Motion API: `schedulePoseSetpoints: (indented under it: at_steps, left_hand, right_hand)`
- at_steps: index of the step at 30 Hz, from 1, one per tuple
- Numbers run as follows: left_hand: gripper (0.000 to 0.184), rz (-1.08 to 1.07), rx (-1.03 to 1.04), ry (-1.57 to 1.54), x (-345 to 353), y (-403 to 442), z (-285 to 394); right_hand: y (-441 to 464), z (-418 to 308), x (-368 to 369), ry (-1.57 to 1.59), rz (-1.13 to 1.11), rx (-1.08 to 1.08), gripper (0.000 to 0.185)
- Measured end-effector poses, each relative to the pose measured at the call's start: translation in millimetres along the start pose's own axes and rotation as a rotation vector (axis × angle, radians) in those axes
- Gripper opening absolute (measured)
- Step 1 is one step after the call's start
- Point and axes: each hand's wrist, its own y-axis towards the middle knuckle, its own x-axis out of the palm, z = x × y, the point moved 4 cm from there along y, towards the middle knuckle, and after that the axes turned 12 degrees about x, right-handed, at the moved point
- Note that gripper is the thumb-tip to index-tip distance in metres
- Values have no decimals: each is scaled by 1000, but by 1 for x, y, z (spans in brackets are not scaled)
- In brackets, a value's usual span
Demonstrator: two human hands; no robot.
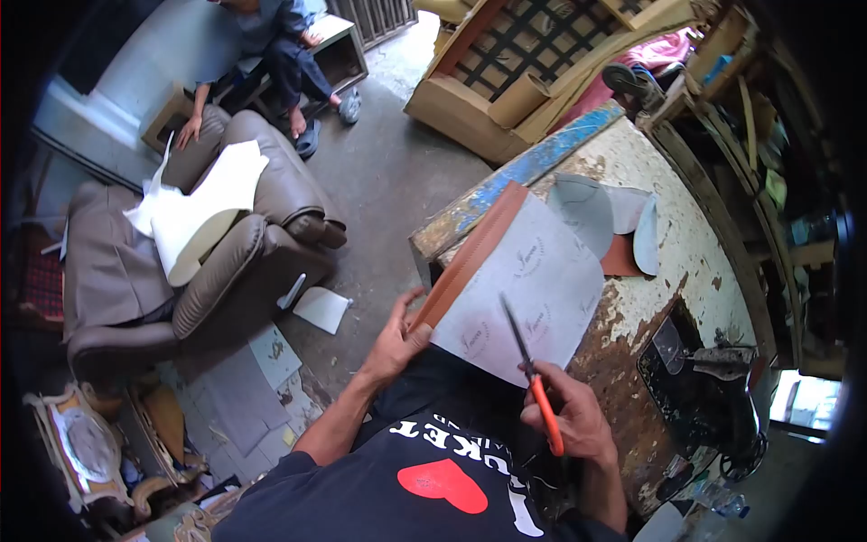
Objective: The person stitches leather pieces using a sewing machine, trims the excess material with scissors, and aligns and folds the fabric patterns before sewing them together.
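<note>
My left hand (404,339) is closed on the lower left corner of an upholstery leather piece (542,280). The piece has a pale grey printed backing and a brown folded strip along its left edge. In my right hand (573,411) is a pair of scissors (545,406) with orange handles. Their dark blades point up and left, over the lower part of the backing, and look closed. Whether the blades touch the piece I cannot tell. More cut leather pieces (582,217), grey side up with a brown patch showing, lie on the worn worktable (713,262) beyond.
A black sewing machine (736,361) is set into the worktable at right. A brown leather recliner (289,185) carries white padding (203,212) at left. A seated person's hand (188,131) rests on the recliner. An upturned furniture frame (470,113) stands behind.
</note>
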Motion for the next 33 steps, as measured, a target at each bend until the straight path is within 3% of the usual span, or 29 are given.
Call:
schedulePoseSetpoints:
  at_steps: [1, 2, 3, 5, 8, 11, 14, 21, 24, 26, 27, 29, 31, 33]
  left_hand:
    - [65, -169, -126, -26, 5, -9, 0]
    - [50, -135, -123, 31, -3, -16, -11]
    - [50, -114, -124, 18, -11, -24, -17]
    - [32, -75, -232, 4, -25, -34, -25]
    - [25, -12, -189, -14, -30, -43, -15]
    - [25, -3, -170, 32, -32, -44, -10]
    - [23, -20, -189, 108, -35, -44, -10]
    - [19, -74, -162, 193, -37, -42, -9]
    - [24, -141, -102, 200, -41, -43, -6]
    - [32, -315, -201, 265, -50, -47, -17]
    - [32, -334, -191, 264, -46, -43, -20]
    - [41, -137, -25, 219, -46, -36, -18]
    - [45, -128, 24, 172, -29, -25, -13]
    - [42, 47, 135, 86, -2, -6, -1]
  right_hand:
    - [1, -7, 2, -17, -14, 12, 70]
    - [1, -12, 8, -154, -83, 14, 71]
    - [4, -17, 13, -294, -152, 10, 72]
    - [15, -23, 26, -446, -308, 76, 71]
    - [34, -28, 40, -552, -399, 149, 69]
    - [52, -39, 49, -615, -456, 208, 69]
    - [66, -45, 57, -650, -406, 88, 70]
    - [87, -56, 68, -698, -387, 79, 66]
    - [89, -56, 69, -579, -332, 87, 62]
    - [83, -60, 67, -637, -386, 2, 58]
    - [77, -62, 65, -638, -370, -80, 55]
    - [59, -74, 50, -595, -343, -115, 56]
    - [38, -74, 24, -479, -113, -288, 59]
    - [11, -65, -6, -478, 199, -151, 57]
